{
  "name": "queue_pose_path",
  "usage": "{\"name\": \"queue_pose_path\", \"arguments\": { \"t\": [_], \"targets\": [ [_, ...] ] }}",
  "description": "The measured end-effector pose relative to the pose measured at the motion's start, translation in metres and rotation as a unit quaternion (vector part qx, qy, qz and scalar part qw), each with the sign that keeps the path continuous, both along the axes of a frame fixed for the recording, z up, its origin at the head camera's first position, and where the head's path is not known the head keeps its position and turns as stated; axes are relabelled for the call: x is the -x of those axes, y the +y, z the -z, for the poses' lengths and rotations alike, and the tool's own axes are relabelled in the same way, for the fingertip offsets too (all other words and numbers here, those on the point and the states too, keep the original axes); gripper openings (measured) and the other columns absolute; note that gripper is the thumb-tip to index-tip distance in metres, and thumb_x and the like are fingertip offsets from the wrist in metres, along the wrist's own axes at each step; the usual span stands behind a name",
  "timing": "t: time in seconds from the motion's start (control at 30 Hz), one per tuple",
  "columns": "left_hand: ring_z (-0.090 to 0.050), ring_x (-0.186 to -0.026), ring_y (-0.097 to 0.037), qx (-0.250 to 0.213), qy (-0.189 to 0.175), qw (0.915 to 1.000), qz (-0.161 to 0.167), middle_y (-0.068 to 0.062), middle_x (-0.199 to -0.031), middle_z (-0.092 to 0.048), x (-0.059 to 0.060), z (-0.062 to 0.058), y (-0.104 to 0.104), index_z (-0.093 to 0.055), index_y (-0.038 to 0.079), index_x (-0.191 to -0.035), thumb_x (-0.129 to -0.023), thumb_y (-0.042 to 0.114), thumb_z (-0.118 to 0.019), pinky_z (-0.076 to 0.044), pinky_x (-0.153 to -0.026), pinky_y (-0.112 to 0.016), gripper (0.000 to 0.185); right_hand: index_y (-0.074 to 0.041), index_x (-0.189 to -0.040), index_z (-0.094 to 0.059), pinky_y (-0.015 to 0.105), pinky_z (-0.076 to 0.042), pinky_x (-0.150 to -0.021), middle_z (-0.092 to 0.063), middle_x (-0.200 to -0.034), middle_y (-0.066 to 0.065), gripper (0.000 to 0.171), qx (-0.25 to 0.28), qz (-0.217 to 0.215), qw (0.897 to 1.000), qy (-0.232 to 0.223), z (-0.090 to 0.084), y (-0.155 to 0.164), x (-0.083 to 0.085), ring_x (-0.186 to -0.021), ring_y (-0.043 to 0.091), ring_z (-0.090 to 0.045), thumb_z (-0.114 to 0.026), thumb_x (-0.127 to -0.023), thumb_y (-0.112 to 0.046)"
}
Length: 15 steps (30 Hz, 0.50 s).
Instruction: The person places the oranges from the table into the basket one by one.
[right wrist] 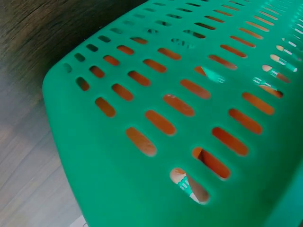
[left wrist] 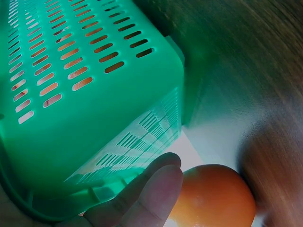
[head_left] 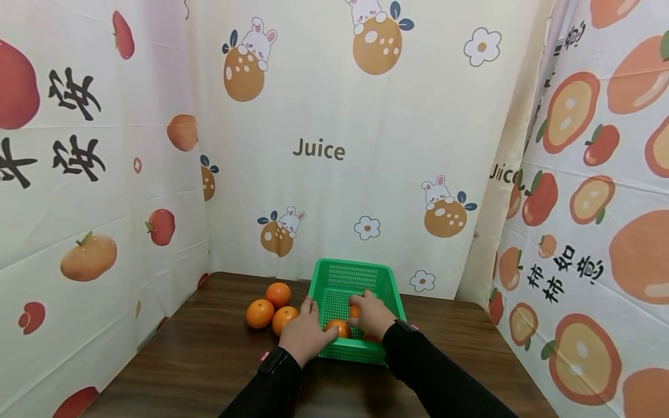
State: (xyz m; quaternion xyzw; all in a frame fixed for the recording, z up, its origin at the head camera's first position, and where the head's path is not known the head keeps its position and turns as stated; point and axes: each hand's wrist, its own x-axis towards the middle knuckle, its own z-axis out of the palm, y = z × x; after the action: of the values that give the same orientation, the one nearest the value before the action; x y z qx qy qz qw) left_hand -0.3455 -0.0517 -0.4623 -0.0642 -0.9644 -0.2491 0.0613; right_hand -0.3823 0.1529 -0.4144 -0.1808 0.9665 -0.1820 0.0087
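Observation:
A green plastic basket (head_left: 347, 352) with slotted walls stands on the table. Its near left corner is gripped by my left hand (head_left: 305, 335), with the thumb over the rim and the fingers outside along the left wall. Inside the basket, my right hand (head_left: 372, 313) holds an orange (head_left: 355, 312) in curled fingers. A second orange (head_left: 338, 329) lies at the near wall by my left thumb, and another (head_left: 371, 338) shows partly under my right wrist. Through the slots in the right wrist view, orange fruit (right wrist: 179, 105) is visible; the right hand is mostly hidden there by the basket wall.
Left of the basket, three oranges sit close together: one at the back (head_left: 278, 295), one at the left (head_left: 259, 314) and one (head_left: 284, 319) beside my left fingers. The dark wooden table (head_left: 209, 360) is enclosed by fruit-printed curtains (head_left: 324, 191) at the back and both sides.

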Motion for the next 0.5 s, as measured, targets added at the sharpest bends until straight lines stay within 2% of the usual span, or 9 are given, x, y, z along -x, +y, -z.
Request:
{"name": "queue_pose_path", "arguments": {
  "t": [0.3, 0.5],
  "targets": [
    [-0.051, -0.053, -0.02, -0.001, -0.002, 1.0, 0.001, -0.019, -0.174, -0.03, 0.001, 0.001, 0.0, -0.042, 0.0, -0.162, -0.093, 0.067, -0.058, -0.042, -0.053, -0.035, 0.097, -0.022, -0.132, -0.069, 0.042, -0.051, -0.078, -0.056, -0.124, 0.012, 0.039, -0.015, -0.015, 1.0, -0.023, 0.008, -0.002, 0.009, -0.09, 0.023, -0.056, -0.079, -0.096, -0.034],
    [-0.051, -0.053, -0.02, -0.002, -0.002, 1.0, 0.004, -0.019, -0.174, -0.03, 0.0, -0.002, 0.0, -0.041, 0.0, -0.162, -0.094, 0.064, -0.057, -0.041, -0.053, -0.034, 0.095, -0.022, -0.134, -0.068, 0.043, -0.051, -0.081, -0.055, -0.126, 0.013, 0.039, -0.015, -0.032, 0.999, -0.036, 0.016, -0.001, 0.019, -0.091, 0.024, -0.056, -0.077, -0.097, -0.031]
  ]
}}
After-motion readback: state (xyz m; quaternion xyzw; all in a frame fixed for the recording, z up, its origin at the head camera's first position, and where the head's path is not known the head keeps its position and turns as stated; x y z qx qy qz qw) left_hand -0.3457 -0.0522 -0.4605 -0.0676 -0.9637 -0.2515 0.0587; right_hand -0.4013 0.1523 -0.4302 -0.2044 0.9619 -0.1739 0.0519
